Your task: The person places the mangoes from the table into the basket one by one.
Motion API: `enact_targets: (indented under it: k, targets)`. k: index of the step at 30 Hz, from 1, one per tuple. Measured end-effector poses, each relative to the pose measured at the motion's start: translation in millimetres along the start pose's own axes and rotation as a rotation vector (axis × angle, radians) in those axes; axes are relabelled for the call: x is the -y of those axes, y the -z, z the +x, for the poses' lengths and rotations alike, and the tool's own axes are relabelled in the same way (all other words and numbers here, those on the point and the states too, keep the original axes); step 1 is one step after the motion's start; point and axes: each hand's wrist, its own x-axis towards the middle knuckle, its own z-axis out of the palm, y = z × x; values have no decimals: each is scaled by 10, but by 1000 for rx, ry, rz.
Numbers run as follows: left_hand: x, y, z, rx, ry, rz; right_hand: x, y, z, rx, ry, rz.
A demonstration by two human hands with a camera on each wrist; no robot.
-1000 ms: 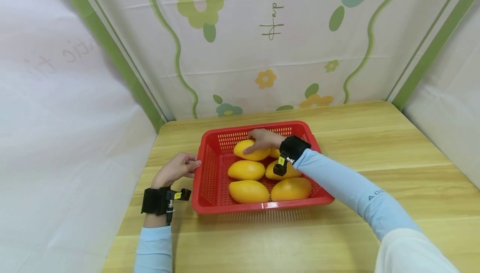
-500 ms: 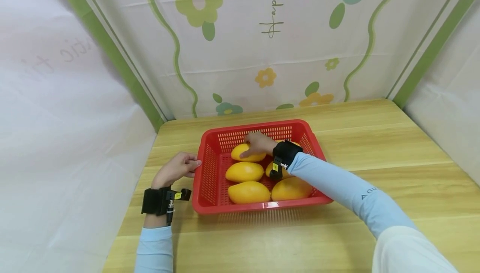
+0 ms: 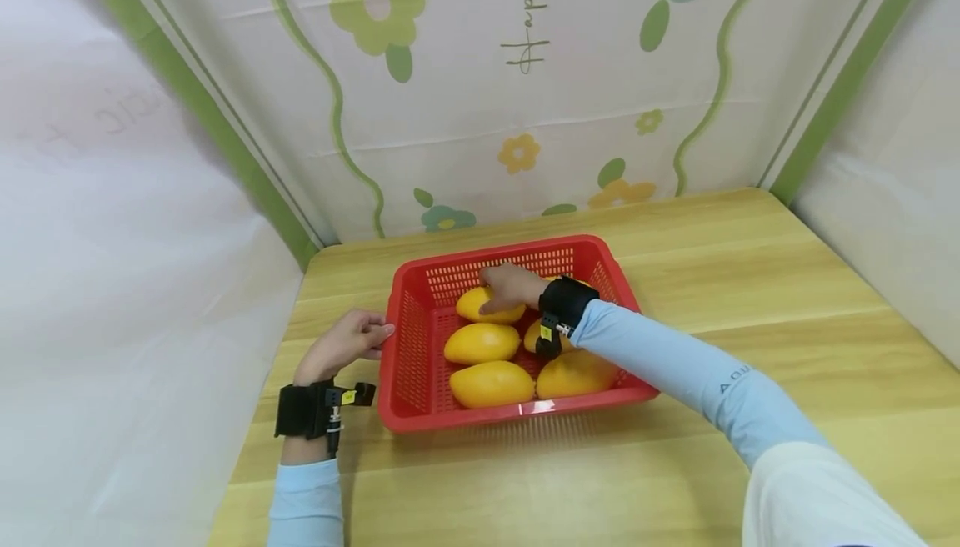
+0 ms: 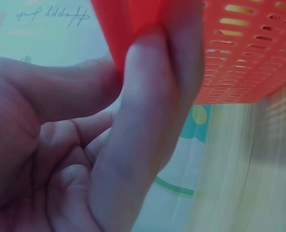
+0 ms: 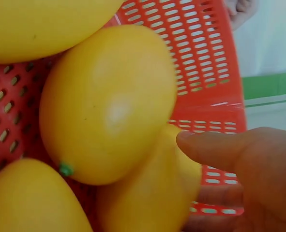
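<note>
A red plastic basket [image 3: 517, 411] with slotted walls stands on the table, holding several yellow mangoes. My left hand [image 3: 347, 343] pinches the basket's left rim between thumb and fingers; the left wrist view shows that rim [image 4: 140, 17] up close. Inside the basket my right hand [image 3: 513, 286] grips the back-left mango [image 3: 469, 303], thumb on its near side and fingers behind it. In the right wrist view, that mango [image 5: 152, 198] is partly behind another mango [image 5: 109, 104] with a green stem tip. My right wrist and forearm partly hide the mangoes on the basket's right side.
Pale wooden table [image 3: 585, 480] surrounds the basket. A white curtain [image 3: 442, 105] printed with flowers hangs behind it, and white cloth walls [image 3: 150, 305] rise at both sides. Black camera straps [image 3: 303, 411] sit on the wrists.
My right hand has shifted slightly left and nearer with the back-left mango, which now lies closer to the middle-left one. The left hand stays at the rim. The head view has shifted a little.
</note>
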Motion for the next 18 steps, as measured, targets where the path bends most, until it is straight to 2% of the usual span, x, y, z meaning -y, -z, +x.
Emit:
enact_targets:
  k: [7,10,13,18]
  targets:
    - [-72,112,-47,-77,15,96,64,298,-59,-25,73,2]
    - [-80,71,-122,-92,35,128,40,316,-167,-24,121,19]
    - [-101,22,-234,-126,48,210,-15,296,-297,-40,156,45]
    - [-239,-67,-377,-236,1,382,-106,349,-521,-137,168,66]
